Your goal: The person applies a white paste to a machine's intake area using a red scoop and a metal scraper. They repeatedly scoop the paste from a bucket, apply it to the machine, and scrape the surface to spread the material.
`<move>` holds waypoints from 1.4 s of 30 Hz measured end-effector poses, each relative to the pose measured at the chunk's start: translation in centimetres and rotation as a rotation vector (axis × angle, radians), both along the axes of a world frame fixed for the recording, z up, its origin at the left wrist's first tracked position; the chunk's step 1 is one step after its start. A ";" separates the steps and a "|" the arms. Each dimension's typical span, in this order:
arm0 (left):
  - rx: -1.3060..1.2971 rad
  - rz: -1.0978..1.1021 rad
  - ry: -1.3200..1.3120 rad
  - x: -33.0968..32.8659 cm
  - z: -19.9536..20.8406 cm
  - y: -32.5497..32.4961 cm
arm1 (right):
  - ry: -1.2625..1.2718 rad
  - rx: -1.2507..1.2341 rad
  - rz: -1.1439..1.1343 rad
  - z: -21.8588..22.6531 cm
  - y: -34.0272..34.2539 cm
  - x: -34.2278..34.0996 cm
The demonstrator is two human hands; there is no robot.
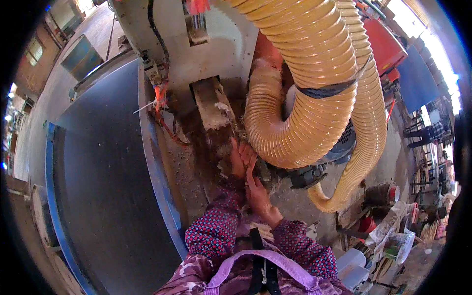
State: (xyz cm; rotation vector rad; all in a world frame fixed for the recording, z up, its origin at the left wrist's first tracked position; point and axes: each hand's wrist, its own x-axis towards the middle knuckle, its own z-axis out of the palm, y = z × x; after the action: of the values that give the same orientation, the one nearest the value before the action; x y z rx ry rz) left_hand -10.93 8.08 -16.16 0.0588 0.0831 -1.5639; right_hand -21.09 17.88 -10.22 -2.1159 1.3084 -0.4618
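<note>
Hands [242, 160] flat and outstretched, together, left ahead of right, beside a ribbed yellow hose [307, 132]

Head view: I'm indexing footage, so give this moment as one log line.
bare left hand, bare right hand: apparently touching; held: nothing visible; right: thick ribbed tan hose; left: broad black blue-edged surface

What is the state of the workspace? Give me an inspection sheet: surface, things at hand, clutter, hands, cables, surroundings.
Surface: dark belt-like panel, blue-edged, a few pale specks.
Things at hand: pale machine housing and dusty chute beyond the hands; yellow ribbed hose to their right.
Clutter: floor dusty, littered with pale bits.
Hands: left hand and right hand together, fingers extended; no held object visible.
Cables: black cable along the housing; orange-red line lower.
Surroundings: another person far right.
</note>
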 end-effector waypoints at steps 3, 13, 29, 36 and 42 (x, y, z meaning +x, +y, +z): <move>-0.014 -0.031 0.108 0.1 1.7 -0.4 | 0.145 0.027 0.034 4.0 -0.7 0.1; 0.290 -0.135 -0.122 -0.4 7.5 3.0 | -0.058 0.047 0.052 9.5 1.0 -1.6; 0.594 -0.139 -0.679 -2.7 11.1 5.4 | -0.086 0.643 -0.249 12.2 2.7 -4.6; 0.554 -0.101 -0.692 -1.5 9.0 4.0 | -0.334 0.665 -0.269 11.6 1.9 -3.2; 0.595 -0.077 -0.654 -1.9 9.8 3.7 | -0.366 0.498 -0.263 10.8 2.2 -2.1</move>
State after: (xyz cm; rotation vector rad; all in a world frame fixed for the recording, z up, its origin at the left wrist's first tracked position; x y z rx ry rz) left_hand -12.84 11.74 -6.32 1.0406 0.0257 -1.4812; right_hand -23.15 20.09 0.55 -1.3865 1.3215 -0.5355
